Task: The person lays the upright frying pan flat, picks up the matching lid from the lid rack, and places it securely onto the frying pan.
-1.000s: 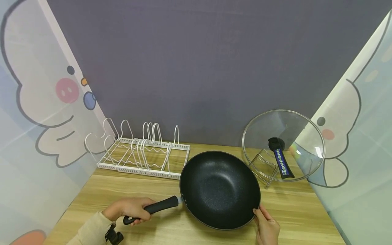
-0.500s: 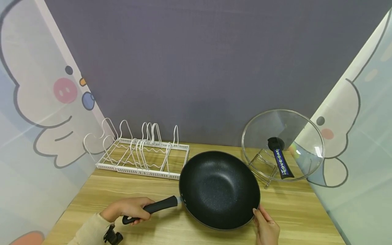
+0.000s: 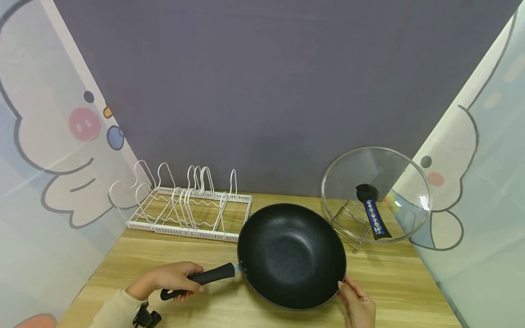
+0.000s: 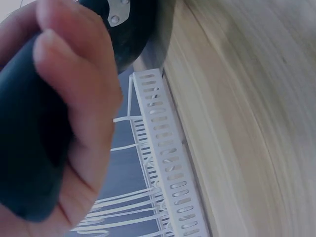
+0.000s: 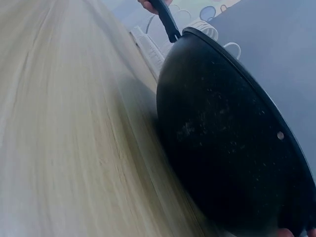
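Observation:
A black wok (image 3: 292, 255) is tilted with its dark inside toward the head camera, in the middle of the head view. My left hand (image 3: 174, 279) grips its black handle (image 3: 215, 274), fingers wrapped round it; the left wrist view shows the curled fingers (image 4: 86, 89) close up. At the wok's lower right edge, my right hand (image 3: 357, 303) pinches the rim between thumb and fingers. The right wrist view shows the outside of the wok (image 5: 212, 133) close to the wooden table; whether it touches the wood I cannot tell.
Behind the left hand stands a white wire rack (image 3: 184, 209) with upright dividers. A glass lid (image 3: 393, 173) with a black handle leans on a small metal stand (image 3: 348, 223) at the right, close behind the wok. A grey wall (image 3: 270, 91) closes off the back of the wooden table (image 3: 135, 255).
The wok and both hands keep nearly the same place and hold. The whole head view has shifted slightly to the left.

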`<state>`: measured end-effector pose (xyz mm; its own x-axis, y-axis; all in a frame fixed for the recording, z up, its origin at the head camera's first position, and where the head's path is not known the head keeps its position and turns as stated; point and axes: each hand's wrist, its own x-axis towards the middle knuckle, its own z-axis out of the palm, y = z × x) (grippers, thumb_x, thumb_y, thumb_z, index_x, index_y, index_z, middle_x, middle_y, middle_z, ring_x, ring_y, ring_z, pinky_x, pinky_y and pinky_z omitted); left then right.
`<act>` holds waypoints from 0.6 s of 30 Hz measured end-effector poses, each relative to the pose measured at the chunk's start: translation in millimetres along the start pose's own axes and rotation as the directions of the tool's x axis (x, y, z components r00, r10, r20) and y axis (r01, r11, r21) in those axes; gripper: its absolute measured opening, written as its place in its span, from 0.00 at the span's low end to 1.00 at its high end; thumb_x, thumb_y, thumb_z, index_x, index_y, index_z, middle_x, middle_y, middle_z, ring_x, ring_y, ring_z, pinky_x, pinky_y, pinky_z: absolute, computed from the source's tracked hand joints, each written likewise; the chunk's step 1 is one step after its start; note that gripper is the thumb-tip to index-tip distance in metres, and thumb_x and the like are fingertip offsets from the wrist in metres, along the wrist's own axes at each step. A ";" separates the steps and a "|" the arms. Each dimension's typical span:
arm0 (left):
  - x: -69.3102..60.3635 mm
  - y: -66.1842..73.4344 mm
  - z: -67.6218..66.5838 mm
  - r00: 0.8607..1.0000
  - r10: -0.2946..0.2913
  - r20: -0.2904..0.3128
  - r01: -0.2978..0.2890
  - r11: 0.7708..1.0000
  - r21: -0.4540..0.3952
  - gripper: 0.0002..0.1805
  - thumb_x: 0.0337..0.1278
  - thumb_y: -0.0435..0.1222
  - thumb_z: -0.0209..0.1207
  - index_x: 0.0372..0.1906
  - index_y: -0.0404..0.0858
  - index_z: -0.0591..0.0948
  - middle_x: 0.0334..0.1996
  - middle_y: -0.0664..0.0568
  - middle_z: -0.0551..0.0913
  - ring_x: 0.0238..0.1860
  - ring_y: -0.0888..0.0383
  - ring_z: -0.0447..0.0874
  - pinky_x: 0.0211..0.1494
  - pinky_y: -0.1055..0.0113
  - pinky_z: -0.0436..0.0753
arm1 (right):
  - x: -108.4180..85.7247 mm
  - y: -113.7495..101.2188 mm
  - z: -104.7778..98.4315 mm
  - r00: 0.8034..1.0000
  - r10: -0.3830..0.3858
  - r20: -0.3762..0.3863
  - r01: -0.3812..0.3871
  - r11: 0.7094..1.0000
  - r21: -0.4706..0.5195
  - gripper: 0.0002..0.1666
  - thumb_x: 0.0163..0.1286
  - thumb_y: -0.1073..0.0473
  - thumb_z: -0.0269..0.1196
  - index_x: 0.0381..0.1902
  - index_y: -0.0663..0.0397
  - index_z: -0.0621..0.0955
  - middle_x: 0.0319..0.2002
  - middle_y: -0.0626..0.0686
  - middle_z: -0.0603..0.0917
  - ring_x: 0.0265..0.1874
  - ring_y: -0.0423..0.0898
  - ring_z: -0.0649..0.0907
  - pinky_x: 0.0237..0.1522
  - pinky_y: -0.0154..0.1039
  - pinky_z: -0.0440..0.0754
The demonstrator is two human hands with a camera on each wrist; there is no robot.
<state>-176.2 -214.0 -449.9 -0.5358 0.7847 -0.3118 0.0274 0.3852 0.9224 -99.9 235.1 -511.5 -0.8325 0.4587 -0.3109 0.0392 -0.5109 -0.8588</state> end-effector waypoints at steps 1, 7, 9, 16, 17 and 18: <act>-0.6 0.5 -0.1 1.000 0.003 -0.007 -0.003 1.000 0.003 0.07 0.61 0.35 0.55 0.36 0.32 0.75 0.19 0.55 0.77 0.15 0.63 0.73 0.18 0.76 0.73 | 0.1 -0.5 -0.8 1.000 -0.002 0.014 0.002 1.000 -0.013 0.18 0.59 0.74 0.63 0.27 0.42 0.86 0.31 0.43 0.86 0.35 0.35 0.85 0.38 0.29 0.82; -0.6 4.9 -1.0 0.999 0.029 -0.028 -0.029 1.000 -0.002 0.08 0.62 0.33 0.55 0.36 0.30 0.74 0.21 0.54 0.79 0.19 0.64 0.75 0.22 0.74 0.75 | 4.3 -8.9 -4.7 0.996 -0.080 0.040 0.081 0.996 -0.026 0.17 0.60 0.74 0.62 0.38 0.47 0.85 0.37 0.42 0.86 0.41 0.35 0.84 0.43 0.29 0.80; -0.1 5.8 -0.9 0.999 0.025 -0.028 -0.025 1.000 -0.010 0.09 0.62 0.34 0.56 0.36 0.29 0.74 0.22 0.53 0.80 0.19 0.64 0.75 0.21 0.75 0.74 | 6.8 -13.2 -6.8 0.993 -0.115 0.025 0.115 0.993 -0.015 0.17 0.61 0.75 0.61 0.41 0.50 0.85 0.39 0.43 0.86 0.42 0.35 0.84 0.44 0.29 0.80; 1.8 5.7 0.2 0.999 0.024 -0.041 -0.024 1.000 0.003 0.09 0.60 0.35 0.58 0.35 0.32 0.74 0.22 0.54 0.81 0.18 0.64 0.74 0.20 0.77 0.73 | 21.0 -20.3 -21.8 0.927 -0.365 0.093 0.362 0.931 0.041 0.16 0.62 0.78 0.57 0.47 0.66 0.81 0.40 0.48 0.86 0.42 0.39 0.85 0.44 0.29 0.80; 2.3 6.0 0.1 0.999 0.029 -0.043 -0.029 1.000 0.009 0.10 0.60 0.36 0.59 0.35 0.32 0.74 0.21 0.54 0.80 0.18 0.64 0.74 0.20 0.77 0.73 | 22.6 -21.8 -22.9 0.911 -0.396 0.114 0.391 0.918 0.061 0.17 0.62 0.79 0.56 0.47 0.66 0.81 0.41 0.48 0.86 0.42 0.39 0.85 0.45 0.29 0.79; 3.0 6.2 0.2 0.998 0.033 -0.044 -0.032 0.999 0.013 0.10 0.59 0.36 0.59 0.35 0.32 0.74 0.21 0.55 0.80 0.18 0.65 0.74 0.20 0.77 0.73 | 24.4 -23.4 -23.7 0.895 -0.427 0.132 0.421 0.904 0.074 0.17 0.63 0.79 0.55 0.47 0.67 0.80 0.41 0.49 0.86 0.42 0.40 0.85 0.45 0.29 0.79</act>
<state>-177.5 -209.1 -445.1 -0.5716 0.7745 -0.2708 0.0558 0.3660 0.9290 -108.0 275.5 -508.6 -0.8343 0.5327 0.1422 -0.3557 -0.3230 -0.8770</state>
